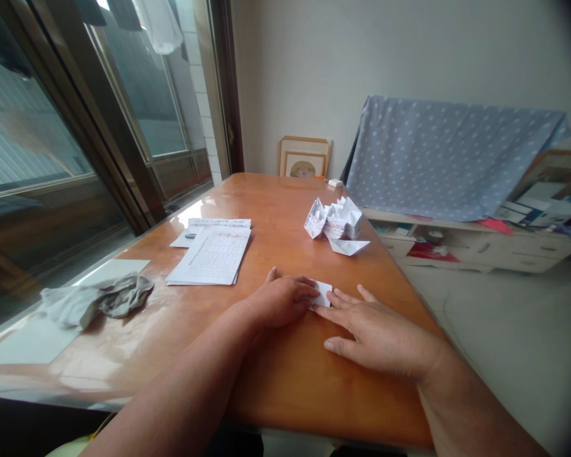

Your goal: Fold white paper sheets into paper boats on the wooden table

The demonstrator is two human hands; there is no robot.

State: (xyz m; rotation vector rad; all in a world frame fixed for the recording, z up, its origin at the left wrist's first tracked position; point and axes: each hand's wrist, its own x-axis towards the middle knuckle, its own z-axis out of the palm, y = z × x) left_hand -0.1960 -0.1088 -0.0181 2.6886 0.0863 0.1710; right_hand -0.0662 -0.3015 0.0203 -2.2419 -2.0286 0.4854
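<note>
A small folded piece of white paper (321, 294) lies flat on the wooden table (285, 387). My left hand (282, 299) rests over its left side, fingers laid on the paper and the thumb sticking out. From the right, my right hand (368, 324) touches the paper's edge with stretched fingertips, its fingers spread and thumb apart. Part of the paper is hidden beneath the left fingers. Beyond my hands stands a cluster of folded paper pieces (337, 219) with pointed tips, with one flatter folded piece (348, 245) in front of it.
Left of my hands is a stack of printed sheets (212, 257). Grey cloth (98, 299) lies farther left on a pale sheet. A small white object (334, 183) sits at the table's far end. Past the right edge stands a low white cabinet (499, 247) under a dotted blue cloth (452, 158).
</note>
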